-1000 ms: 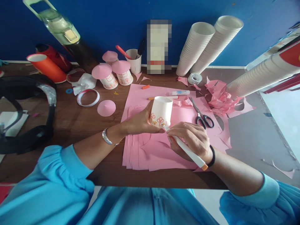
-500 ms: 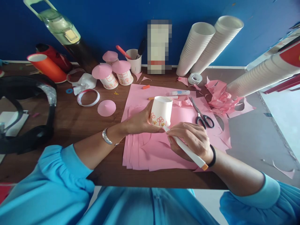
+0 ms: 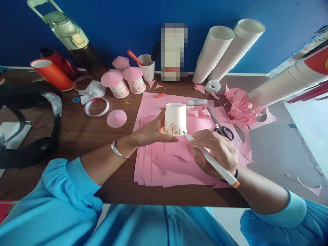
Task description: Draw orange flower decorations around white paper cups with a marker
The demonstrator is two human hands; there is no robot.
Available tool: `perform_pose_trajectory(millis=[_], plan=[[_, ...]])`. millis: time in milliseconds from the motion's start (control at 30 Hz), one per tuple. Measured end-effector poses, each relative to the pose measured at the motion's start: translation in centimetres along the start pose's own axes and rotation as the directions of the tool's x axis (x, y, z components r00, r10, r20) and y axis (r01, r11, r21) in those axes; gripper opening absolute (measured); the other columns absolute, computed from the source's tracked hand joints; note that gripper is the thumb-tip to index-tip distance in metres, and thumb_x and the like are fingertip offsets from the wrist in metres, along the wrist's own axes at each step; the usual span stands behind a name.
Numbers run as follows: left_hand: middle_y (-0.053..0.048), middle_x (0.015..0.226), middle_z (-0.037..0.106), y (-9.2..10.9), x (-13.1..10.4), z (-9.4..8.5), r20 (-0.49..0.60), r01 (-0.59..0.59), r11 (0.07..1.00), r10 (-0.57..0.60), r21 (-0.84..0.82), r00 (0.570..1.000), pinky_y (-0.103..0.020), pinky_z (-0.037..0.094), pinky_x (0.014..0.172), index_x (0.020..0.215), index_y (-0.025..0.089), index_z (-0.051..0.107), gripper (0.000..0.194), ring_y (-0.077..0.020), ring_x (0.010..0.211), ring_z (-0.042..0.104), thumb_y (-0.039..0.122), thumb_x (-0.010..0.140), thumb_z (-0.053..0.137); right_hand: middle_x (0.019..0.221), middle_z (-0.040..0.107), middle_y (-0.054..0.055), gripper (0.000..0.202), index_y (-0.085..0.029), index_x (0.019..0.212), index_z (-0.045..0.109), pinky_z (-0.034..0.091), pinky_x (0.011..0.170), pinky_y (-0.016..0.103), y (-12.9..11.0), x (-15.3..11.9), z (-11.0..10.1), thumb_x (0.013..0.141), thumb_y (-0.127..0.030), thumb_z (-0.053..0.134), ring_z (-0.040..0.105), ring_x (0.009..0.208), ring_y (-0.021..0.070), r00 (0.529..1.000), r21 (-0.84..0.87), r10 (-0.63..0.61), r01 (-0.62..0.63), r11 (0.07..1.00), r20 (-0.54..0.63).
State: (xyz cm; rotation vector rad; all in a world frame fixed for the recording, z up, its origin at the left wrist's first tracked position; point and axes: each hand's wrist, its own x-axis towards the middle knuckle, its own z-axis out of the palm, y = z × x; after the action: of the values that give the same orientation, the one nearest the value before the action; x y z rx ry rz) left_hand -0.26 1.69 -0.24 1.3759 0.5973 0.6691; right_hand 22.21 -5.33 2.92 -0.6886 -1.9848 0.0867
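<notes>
My left hand (image 3: 153,131) grips a white paper cup (image 3: 175,114), held upside down over pink sheets. Orange flowers and small yellowish leaves are drawn around the cup's lower rim. In my right hand (image 3: 216,152) is a white marker (image 3: 217,166) with an orange end cap; its tip sits close to the cup's lower right rim, and I cannot tell if it touches. Under both hands lies a stack of pink paper (image 3: 148,167). Scissors with black handles (image 3: 224,132) rest on the paper right of the cup.
Decorated cups with pink cone roofs (image 3: 133,80) stand at the back left, near a loose pink cone (image 3: 117,118). White cup stacks (image 3: 214,54) lean by the blue wall. Crumpled pink paper (image 3: 239,106), a tape roll (image 3: 213,86) and a glue stick (image 3: 196,102) lie around.
My right hand and the marker have shifted right, away from the cup's middle toward its right rim. The cup has moved slightly left and up and turned a little in my left hand.
</notes>
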Motion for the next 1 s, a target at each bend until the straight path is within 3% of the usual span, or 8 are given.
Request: perform_pose_trajectory(millis=[133, 300, 500, 800, 1000], plan=[[-0.013, 0.136, 0.067, -0.02, -0.04, -0.03, -0.012, 0.004, 1.000, -0.005, -0.018, 1.000, -0.059, 0.048, 0.117, 0.161, 0.033, 0.043, 0.103, -0.0421, 0.148, 0.049, 0.039, 0.073, 0.095, 0.085, 0.075, 0.006, 0.021, -0.019, 0.111, 0.067, 0.066, 0.066, 0.035, 0.22, 0.07, 0.05, 0.093, -0.009, 0.066, 0.076, 0.075, 0.0214, 1.000, -0.010, -0.006, 0.006, 1.000, -0.018], [-0.011, 0.127, 0.068, 0.07, -0.10, 0.02, -0.031, 0.008, 1.000, -0.008, -0.002, 0.999, -0.059, 0.047, 0.118, 0.162, 0.033, 0.041, 0.106, -0.0418, 0.149, 0.047, 0.039, 0.072, 0.096, 0.085, 0.074, 0.005, 0.023, -0.020, 0.113, 0.066, 0.066, 0.065, 0.034, 0.19, -0.15, 0.28, 0.093, -0.008, 0.067, 0.074, 0.074, 0.0207, 1.000, -0.003, 0.000, 0.000, 1.000, -0.020], [-0.009, 0.118, 0.069, -0.12, -0.15, 0.05, -0.054, 0.026, 1.000, -0.025, 0.012, 0.998, -0.061, 0.046, 0.118, 0.162, 0.031, 0.040, 0.106, -0.0405, 0.143, 0.052, 0.041, 0.073, 0.097, 0.084, 0.074, 0.003, 0.027, -0.021, 0.116, 0.064, 0.065, 0.066, 0.033, -0.05, -0.31, 0.29, 0.093, -0.008, 0.067, 0.074, 0.073, 0.0199, 0.996, -0.022, -0.021, 0.023, 0.999, 0.081], [-0.012, 0.135, 0.066, 0.01, -0.26, 0.26, -0.052, 0.025, 0.999, -0.024, 0.024, 0.998, -0.059, 0.047, 0.118, 0.162, 0.033, 0.039, 0.105, -0.0394, 0.144, 0.053, 0.043, 0.074, 0.096, 0.084, 0.074, 0.005, 0.024, -0.019, 0.116, 0.062, 0.066, 0.065, 0.034, -0.12, -0.33, 0.53, 0.094, -0.009, 0.065, 0.074, 0.073, 0.0207, 0.993, -0.039, -0.036, 0.040, 0.998, 0.112], [-0.013, 0.141, 0.065, 0.19, -0.28, 0.07, -0.016, 0.045, 0.997, -0.046, -0.060, 0.999, -0.059, 0.046, 0.119, 0.164, 0.034, 0.037, 0.106, -0.0422, 0.154, 0.044, 0.039, 0.075, 0.095, 0.087, 0.076, 0.009, 0.025, -0.020, 0.115, 0.064, 0.069, 0.071, 0.036, -0.24, -0.11, 0.28, 0.094, -0.006, 0.067, 0.080, 0.083, 0.0247, 1.000, -0.018, -0.005, 0.005, 1.000, 0.029]])
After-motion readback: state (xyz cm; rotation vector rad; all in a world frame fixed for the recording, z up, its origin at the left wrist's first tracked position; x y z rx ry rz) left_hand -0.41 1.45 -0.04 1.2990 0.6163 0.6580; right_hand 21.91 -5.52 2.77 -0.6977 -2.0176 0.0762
